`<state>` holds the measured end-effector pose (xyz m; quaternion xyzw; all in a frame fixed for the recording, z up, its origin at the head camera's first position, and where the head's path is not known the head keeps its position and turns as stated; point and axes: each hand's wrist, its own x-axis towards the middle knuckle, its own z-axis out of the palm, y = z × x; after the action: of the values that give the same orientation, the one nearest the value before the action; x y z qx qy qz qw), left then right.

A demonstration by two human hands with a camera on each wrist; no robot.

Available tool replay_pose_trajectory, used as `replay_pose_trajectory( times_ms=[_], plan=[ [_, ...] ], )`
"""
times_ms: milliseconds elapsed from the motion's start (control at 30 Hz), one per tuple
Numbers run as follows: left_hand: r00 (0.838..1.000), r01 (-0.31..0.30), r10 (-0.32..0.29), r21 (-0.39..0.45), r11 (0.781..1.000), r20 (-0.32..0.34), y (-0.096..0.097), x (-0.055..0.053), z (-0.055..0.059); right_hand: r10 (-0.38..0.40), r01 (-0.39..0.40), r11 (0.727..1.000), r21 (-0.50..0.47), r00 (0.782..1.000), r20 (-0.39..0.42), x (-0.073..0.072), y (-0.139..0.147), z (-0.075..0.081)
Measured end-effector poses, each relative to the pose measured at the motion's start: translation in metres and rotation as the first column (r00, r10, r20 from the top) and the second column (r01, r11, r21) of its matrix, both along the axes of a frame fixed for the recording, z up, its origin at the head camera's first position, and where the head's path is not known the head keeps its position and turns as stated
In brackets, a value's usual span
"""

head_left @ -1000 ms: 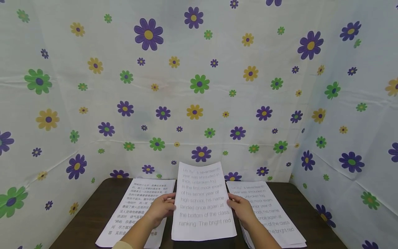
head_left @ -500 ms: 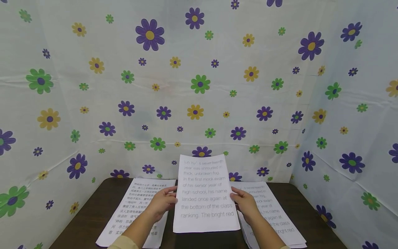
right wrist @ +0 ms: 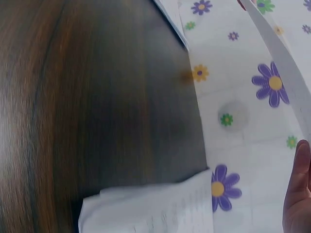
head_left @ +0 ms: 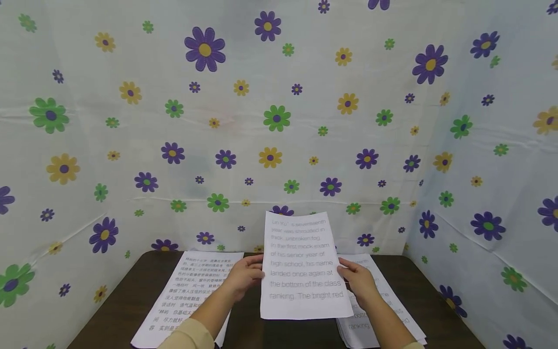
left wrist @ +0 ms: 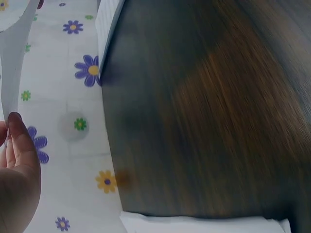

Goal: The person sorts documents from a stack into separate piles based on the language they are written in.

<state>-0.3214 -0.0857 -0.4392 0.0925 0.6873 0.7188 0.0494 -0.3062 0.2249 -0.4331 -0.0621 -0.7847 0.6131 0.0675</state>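
Observation:
A white sheet of paper printed with large English text is held up above the table, its face tilted toward me. My left hand pinches its left edge, and my right hand pinches the right edge. In the left wrist view, the left hand has its fingers on one side of the sheet's edge. At the right border of the right wrist view, the right hand grips the sheet, seen nearly edge-on. Part of the right-hand stack is hidden behind the sheet and right hand.
On the dark wooden table, a stack of pages with Chinese text lies at the left. Another stack with English text lies at the right. A flower-printed white cloth hangs behind and along both sides.
Both hands have raised the sheet and carried it to the right, so it now overlaps more of the right stack. The two stacks stay where they lie.

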Motion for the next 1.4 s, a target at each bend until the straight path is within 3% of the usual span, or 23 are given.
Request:
replay_pose_trajectory(
  times_ms=[267, 667, 967, 1167, 1400],
  plan=[
    [0.999, 0.047, -0.047, 0.026, 0.999, -0.008, 0.029, -0.004, -0.002, -0.028, 0.027, 0.999, 0.019, 0.999, 0.029, -0.001, 0.029, 0.001],
    [0.999, 0.053, -0.053, 0.031, 0.998, 0.005, 0.081, -0.005, -0.009, -0.115, 0.106, 0.989, 0.108, 0.990, 0.082, 0.006, 0.075, -0.003],
    [0.999, -0.004, 0.003, 0.018, 1.000, 0.051, 0.116, 0.004, -0.024, -0.157, 0.146, 0.986, 0.085, 0.978, 0.139, 0.010, 0.106, -0.015],
    [0.997, -0.055, 0.054, 0.008, 0.998, 0.057, 0.138, 0.009, -0.029, -0.143, 0.134, 0.989, 0.064, 0.976, 0.165, 0.010, 0.125, -0.020],
    [0.995, -0.075, 0.074, 0.016, 0.997, 0.062, 0.156, 0.015, -0.034, -0.132, 0.124, 0.991, 0.055, 0.972, 0.194, 0.013, 0.141, -0.027]
  ],
)
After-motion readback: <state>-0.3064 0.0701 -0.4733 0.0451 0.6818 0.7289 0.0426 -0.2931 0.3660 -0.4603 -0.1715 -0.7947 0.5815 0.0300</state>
